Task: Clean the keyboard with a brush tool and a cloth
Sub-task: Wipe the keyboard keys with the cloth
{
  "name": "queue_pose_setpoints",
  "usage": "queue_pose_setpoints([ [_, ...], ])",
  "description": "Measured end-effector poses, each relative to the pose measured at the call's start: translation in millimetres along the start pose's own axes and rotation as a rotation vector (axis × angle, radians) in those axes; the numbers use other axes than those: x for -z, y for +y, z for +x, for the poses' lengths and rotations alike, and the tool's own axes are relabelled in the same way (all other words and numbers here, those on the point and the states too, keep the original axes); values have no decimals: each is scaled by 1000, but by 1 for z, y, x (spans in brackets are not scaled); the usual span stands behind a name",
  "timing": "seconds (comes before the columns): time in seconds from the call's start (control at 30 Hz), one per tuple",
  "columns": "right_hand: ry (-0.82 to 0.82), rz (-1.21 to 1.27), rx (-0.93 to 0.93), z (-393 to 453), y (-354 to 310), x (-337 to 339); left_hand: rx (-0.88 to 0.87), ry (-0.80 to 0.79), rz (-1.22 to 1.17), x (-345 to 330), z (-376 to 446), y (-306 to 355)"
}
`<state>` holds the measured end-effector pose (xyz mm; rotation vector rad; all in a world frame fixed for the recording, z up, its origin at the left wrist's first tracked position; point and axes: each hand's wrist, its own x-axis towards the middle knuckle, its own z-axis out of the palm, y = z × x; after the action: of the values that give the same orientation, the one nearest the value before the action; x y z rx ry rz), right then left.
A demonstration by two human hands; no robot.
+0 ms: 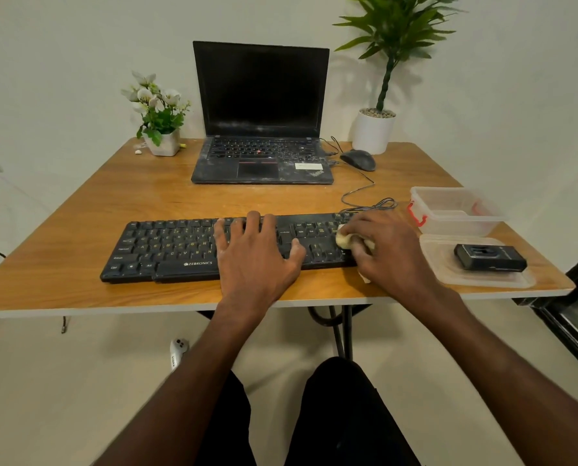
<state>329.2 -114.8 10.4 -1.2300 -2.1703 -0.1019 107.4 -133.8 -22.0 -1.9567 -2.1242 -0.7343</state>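
A black keyboard (pixel 166 248) lies along the near edge of the wooden table (pixel 119 203). My left hand (pixel 255 253) rests flat on its middle keys with the fingers spread. Over the keyboard's right end, my right hand (pixel 386 252) grips a bunched pale yellow cloth (pixel 344 239) and presses it onto the keys. Most of the cloth is hidden under that hand; a corner pokes out below it. A black brush tool case (pixel 491 258) lies on a clear plastic lid (pixel 442 267) to the right of the keyboard.
A dusty open laptop (pixel 262 163) stands at the back centre with a wired mouse (pixel 358 159) beside it. A clear box with red clips (pixel 455 211) sits at the right. A flower pot (pixel 163 142) and a tall potted plant (pixel 373 131) stand at the back corners.
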Motion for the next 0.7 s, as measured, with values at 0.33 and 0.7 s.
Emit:
queue_pose_setpoints([
  [0.33,26,2,-54,0,9,4,5,-6,1,-1,1,0],
  [0.7,-3,-69,-95,-2,18,4,4,-6,14,-1,0,1],
])
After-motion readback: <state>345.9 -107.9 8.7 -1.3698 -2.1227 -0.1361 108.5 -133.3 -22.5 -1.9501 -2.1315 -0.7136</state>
